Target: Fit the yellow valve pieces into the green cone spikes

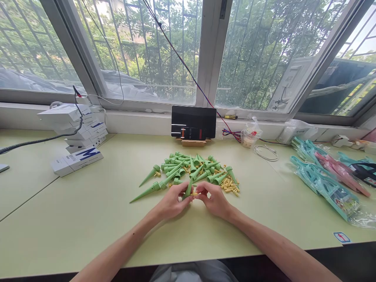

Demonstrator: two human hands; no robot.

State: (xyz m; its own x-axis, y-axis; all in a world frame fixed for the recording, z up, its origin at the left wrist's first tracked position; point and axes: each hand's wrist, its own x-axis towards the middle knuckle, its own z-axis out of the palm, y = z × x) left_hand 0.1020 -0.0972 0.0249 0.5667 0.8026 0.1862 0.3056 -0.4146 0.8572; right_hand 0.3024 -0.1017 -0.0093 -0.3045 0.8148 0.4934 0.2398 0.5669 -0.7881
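My left hand [172,203] is closed around a green plastic watering spike [188,189], held tilted with its narrow end up. Facing it, my right hand [216,199] pinches a small yellow plastic fitting [194,193] at the spike's lower end. Fingers partly cover both pieces, so I cannot tell whether they are joined. Just beyond my hands lies a heap of green spikes [178,166] with ribbed caps. Loose yellow fittings [230,184] are piled at its right side, and a spike [145,192] points left near my left hand.
White boxes [78,160] are stacked at the left. A black screen [194,119] leans by the window on a cardboard stand [194,143]. A bagged cup [249,135] and a coiled white cable [266,152] sit back right. Wrapped teal plastic items [326,186] cover the right side.
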